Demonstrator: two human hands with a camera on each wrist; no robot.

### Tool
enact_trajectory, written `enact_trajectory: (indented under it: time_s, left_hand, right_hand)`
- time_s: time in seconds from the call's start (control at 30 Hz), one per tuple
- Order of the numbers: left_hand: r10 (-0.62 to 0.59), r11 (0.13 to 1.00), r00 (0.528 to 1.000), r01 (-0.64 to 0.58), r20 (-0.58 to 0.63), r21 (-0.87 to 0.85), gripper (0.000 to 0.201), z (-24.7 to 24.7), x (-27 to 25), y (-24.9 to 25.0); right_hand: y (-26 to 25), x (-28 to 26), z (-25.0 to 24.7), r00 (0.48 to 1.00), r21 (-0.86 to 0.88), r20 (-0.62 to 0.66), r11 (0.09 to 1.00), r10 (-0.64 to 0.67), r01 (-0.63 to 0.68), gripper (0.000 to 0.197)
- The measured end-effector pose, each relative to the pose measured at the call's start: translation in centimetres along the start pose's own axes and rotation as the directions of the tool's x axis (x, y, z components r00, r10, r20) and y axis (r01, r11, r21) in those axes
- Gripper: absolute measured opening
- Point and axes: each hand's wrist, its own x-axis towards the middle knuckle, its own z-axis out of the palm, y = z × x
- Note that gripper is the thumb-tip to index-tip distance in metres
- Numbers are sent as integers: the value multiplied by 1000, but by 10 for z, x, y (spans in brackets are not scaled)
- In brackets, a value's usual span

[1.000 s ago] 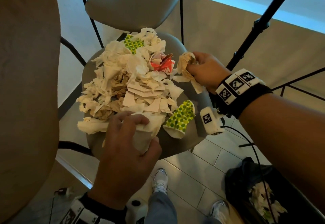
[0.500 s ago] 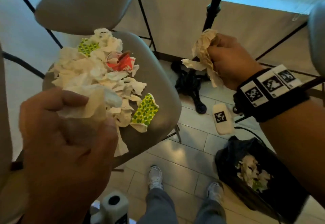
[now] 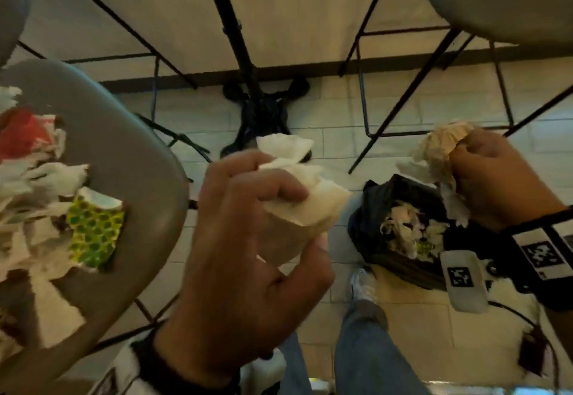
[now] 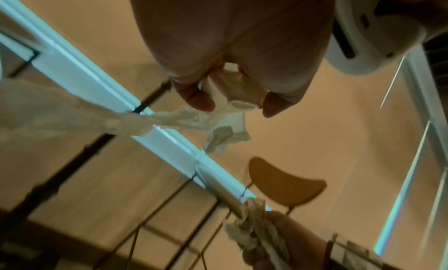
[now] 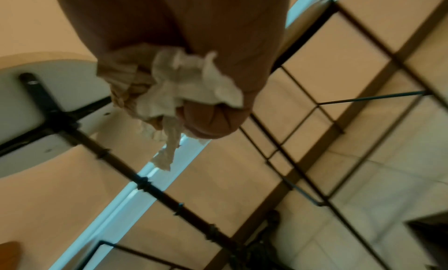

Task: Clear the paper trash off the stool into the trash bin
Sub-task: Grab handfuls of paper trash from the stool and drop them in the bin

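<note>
Both hands lifted off stool (image 3: 133,159) since last second, now carried toward trash bin (image 3: 381,196). Left hand (image 3: 248,258) fingers curled round white paper wad (image 3: 297,205), short of bin rim. Right hand (image 3: 496,177) clutches tan paper wad (image 3: 440,146) above bin. Remaining paper pile (image 3: 46,184) on stool. Black chair legs flank bin; open floor between.
</note>
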Motion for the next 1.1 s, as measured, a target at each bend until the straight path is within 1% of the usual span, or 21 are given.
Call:
enact_trajectory:
  time_s: [0.03,0.07,0.1,0.13,0.2,0.23,0.33,0.4,0.47,0.5,0.6,0.67,0.7,0.77,0.83,0.93,0.97,1.0,1.03,1.07,1.1]
  left_hand:
    - [16,999,999,-14,40,-46,43,22,3,-2]
    - [8,994,995,2,96,-106,44,40,5,-9]
    - [-16,993,989,32,147,-110,44,63,9,-13]
    - [-50,995,975,68,216,-76,43,87,15,-25]
    - [-64,990,942,102,328,-101,43,132,16,-47]
    - [-73,987,928,120,366,-108,43,152,16,-56]
    - [-127,974,857,202,499,-99,44,216,21,-81]
    - [-167,973,813,228,558,-42,46,261,22,-100]
    - [-192,970,770,245,609,-4,46,301,21,-118]
    - [-192,969,752,246,630,1,45,320,20,-127]
    - [-221,961,677,275,702,38,43,369,15,-151]
    - [-229,962,644,263,730,71,42,399,8,-167]
    - [-233,962,630,263,741,79,42,412,4,-175]
    - [-255,955,600,279,759,101,42,436,-4,-189]
    - [-276,950,572,286,772,127,41,457,-12,-201]
    - [-302,944,547,283,781,168,44,484,-21,-216]
    - [-318,938,538,300,781,176,49,491,-25,-221]
    - [-330,928,525,332,785,169,59,496,-28,-227]
    - [-334,916,506,375,795,146,71,500,-32,-232]
    - [-336,898,476,422,813,123,84,503,-36,-237]
    - [-338,878,440,465,832,112,94,503,-40,-240]
  right_hand:
    - [19,-3,-14,999,3,-33,1000,31,-31,29]
    - [38,-6,-25,996,-7,-69,998,55,-55,31]
    - [58,-7,-36,991,-30,-111,996,76,-79,33]
    - [78,-7,-46,985,-55,-145,993,97,-106,33]
    - [119,-7,-59,970,-56,-178,983,165,-177,32]
    - [137,-6,-65,962,-39,-184,976,202,-212,29]
    - [188,-1,-74,929,-9,-207,949,306,-314,22]
    - [227,7,-76,908,-11,-225,931,352,-364,21]
    - [266,15,-79,878,-13,-244,904,413,-428,28]
    - [288,20,-81,860,5,-250,889,444,-457,31]
    - [348,33,-82,807,42,-267,843,526,-536,33]
    - [379,40,-81,766,64,-293,811,573,-582,35]
    - [395,42,-80,748,69,-303,797,590,-600,30]
    - [420,45,-77,731,56,-322,783,602,-620,15]
    - [443,48,-73,704,68,-336,761,626,-645,10]
    - [474,55,-74,628,129,-342,697,699,-705,14]
    - [481,58,-76,601,157,-340,674,723,-722,19]
    - [486,59,-76,563,215,-336,644,755,-734,23]
    - [494,61,-77,531,332,-316,616,787,-715,24]
    - [498,62,-77,512,483,-276,578,813,-658,23]
    - [502,62,-76,510,610,-231,532,828,-587,23]
